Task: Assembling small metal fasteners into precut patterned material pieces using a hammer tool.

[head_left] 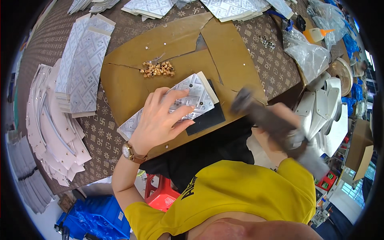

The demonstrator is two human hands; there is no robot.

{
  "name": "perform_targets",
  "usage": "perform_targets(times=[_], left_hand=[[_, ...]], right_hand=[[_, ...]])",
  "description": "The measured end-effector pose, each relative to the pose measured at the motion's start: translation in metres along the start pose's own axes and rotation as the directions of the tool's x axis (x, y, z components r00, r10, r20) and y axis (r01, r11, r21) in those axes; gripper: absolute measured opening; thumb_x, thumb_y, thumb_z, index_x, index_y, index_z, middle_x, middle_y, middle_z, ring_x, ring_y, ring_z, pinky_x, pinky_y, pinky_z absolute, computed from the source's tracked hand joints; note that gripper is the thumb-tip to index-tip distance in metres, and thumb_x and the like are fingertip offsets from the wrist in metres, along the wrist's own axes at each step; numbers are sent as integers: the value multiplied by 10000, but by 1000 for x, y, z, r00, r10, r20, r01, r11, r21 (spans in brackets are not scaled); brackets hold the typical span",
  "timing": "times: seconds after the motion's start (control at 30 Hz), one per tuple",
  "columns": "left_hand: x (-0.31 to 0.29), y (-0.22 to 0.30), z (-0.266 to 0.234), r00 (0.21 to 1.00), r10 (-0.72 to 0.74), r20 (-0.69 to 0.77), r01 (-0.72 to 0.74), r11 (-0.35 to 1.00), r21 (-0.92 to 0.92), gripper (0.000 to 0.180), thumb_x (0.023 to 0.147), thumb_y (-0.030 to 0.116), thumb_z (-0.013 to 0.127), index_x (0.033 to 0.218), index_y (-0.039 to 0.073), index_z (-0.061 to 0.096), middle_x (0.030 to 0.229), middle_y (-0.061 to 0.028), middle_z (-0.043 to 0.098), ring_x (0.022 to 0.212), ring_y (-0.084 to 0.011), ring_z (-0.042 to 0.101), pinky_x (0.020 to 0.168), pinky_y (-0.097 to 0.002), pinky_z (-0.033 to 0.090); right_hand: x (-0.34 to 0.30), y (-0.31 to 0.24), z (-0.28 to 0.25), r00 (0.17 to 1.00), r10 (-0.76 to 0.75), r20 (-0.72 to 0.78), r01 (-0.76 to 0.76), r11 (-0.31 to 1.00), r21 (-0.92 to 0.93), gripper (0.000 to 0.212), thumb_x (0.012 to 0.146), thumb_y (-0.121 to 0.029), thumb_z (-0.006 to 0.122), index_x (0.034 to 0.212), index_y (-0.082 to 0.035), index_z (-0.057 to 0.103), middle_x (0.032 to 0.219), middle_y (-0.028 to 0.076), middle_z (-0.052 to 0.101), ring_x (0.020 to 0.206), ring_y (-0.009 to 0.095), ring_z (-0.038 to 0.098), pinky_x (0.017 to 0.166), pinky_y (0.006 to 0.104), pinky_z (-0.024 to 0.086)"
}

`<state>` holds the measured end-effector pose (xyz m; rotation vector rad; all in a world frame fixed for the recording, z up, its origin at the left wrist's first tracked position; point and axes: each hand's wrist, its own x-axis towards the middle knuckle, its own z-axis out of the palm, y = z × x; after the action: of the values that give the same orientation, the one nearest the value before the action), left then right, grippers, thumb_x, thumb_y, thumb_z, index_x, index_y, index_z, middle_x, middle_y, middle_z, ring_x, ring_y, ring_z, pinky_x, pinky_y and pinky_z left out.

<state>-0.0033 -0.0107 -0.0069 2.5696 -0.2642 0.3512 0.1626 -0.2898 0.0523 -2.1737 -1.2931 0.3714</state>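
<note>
My left hand (159,116) rests on a grey-and-white patterned panel (196,90), fingers spread, thumb apart from the index finger. The panel has a pale edge and a few dark round dots like holes or studs. It lies slantwise at the near edge of the brown board (132,86), partly over a black flat pad (214,120). To the right, my right hand (283,116) is closed round a dark hammer (276,122), raised and smeared by motion. A pile of small gold-coloured metal fasteners (158,69) sits on the board beyond my left hand.
Stacked patterned panels (86,60) and pale pink curved pieces (56,124) lie at left. More panels (236,8) line the far side. Small silver parts (267,42), a plastic bag (306,56) and an orange-tipped bottle (316,35) are at right. White curved pieces (324,108) stand beyond my right hand.
</note>
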Motion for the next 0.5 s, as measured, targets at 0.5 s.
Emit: perform_targets(times=[0.5], left_hand=[[-23, -36, -27, 935, -355, -17, 206, 582, -787, 319, 893, 196, 806, 1187, 129, 704, 1334, -112, 596, 1106, -245, 569, 745, -363, 532]], right_hand=[[41, 62, 11, 937, -2, -349, -155, 894, -421, 236, 978, -127, 709, 1198, -51, 666, 1025, 186, 684, 918, 384, 674, 773, 403, 538]])
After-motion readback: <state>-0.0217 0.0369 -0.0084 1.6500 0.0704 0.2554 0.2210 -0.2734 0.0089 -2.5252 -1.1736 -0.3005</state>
